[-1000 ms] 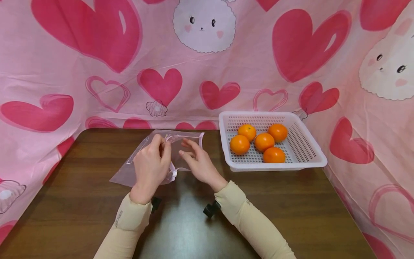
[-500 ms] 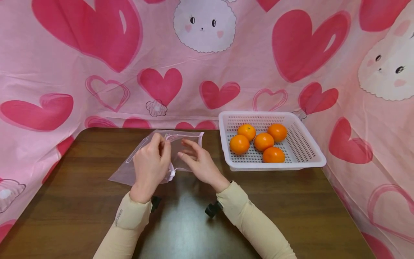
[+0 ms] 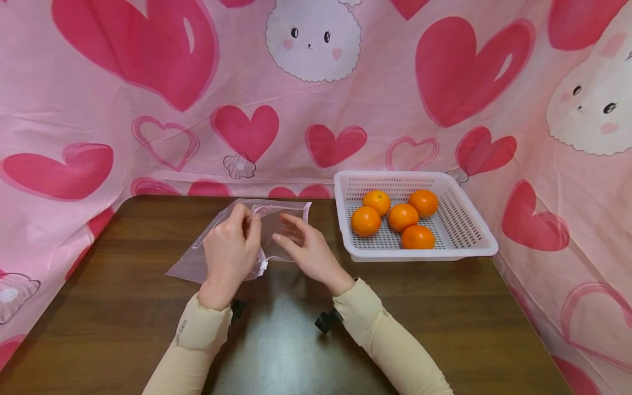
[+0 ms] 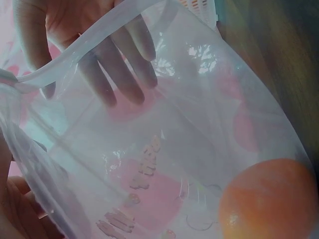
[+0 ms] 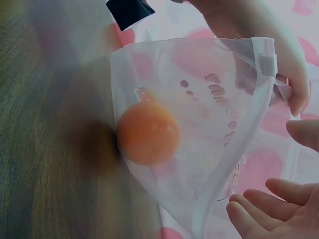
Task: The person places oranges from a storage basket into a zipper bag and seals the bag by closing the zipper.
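Note:
My left hand (image 3: 229, 247) pinches the open rim of a clear zip bag (image 3: 195, 258), curled over the bag's edge. In the right wrist view, the bag stands on the table with a white slider (image 5: 268, 64) on its zip rim. An orange (image 5: 148, 133) shows through the film at the bag's bottom and seems to lie inside; the head view does not show it. My right hand (image 3: 311, 249) is at the bag's mouth, fingers loosely bent and apart, holding nothing. In the left wrist view its fingers (image 4: 124, 64) appear through the film.
A white perforated basket (image 3: 419, 253) stands at the back right, holding several oranges (image 3: 403, 218). The brown wooden table (image 3: 148, 318) ends at a pink heart-print cloth (image 3: 296, 153) behind and at both sides. A black wrist camera (image 3: 327, 321) sits under my right cuff.
My right hand and forearm have shifted very slightly to the right. My left hand keeps its hold on the bag, which stays nearly still.

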`<state>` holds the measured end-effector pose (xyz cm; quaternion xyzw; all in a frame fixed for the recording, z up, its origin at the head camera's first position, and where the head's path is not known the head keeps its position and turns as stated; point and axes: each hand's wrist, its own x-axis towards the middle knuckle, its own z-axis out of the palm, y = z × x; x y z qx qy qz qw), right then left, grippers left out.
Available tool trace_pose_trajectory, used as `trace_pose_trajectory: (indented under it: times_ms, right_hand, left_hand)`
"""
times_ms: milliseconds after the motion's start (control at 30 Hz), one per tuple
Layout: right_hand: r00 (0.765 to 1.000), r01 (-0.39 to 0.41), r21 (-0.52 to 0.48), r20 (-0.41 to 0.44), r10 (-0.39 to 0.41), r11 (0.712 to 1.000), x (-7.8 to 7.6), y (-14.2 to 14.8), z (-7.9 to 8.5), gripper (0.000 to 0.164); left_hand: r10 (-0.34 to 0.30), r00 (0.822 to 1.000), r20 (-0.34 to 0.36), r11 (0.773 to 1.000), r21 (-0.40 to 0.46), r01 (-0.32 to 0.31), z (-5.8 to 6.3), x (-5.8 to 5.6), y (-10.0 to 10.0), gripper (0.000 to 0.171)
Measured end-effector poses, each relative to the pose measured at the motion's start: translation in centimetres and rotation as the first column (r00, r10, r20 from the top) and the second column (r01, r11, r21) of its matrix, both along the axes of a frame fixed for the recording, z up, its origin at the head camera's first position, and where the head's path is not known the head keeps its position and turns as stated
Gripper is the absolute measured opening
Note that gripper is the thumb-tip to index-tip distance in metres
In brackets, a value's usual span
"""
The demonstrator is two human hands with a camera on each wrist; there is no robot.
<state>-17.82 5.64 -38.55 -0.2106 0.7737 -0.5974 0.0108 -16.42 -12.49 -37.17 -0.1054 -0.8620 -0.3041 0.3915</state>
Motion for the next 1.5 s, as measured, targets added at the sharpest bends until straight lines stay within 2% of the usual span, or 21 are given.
trace_pose_trajectory:
  times_ms: [733,1100,1500]
  right_hand:
    - [0.992,0.038,0.081,-0.124,-0.028,0.996,0.1,1.5,0.6,0.055]
    - [0.980,0.073,0.033,-0.188,-0.066,0.997,0.3,2.6,1.2,0.053]
    - [0.974,0.107,0.007,-0.200,-0.104,0.994,0.5,4.0,2.1,0.053]
  left_hand:
    - [0.013,1.000,0.005,1.000,0.002,-0.013,0.0,-0.1,0.2,0.020]
    - [0.011,1.000,-0.014,1.000,0.009,-0.011,0.0,-0.3,0.2,0.021]
    - [0.011,1.000,0.016,1.000,0.022,-0.011,0.0,-0.2,0.3,0.021]
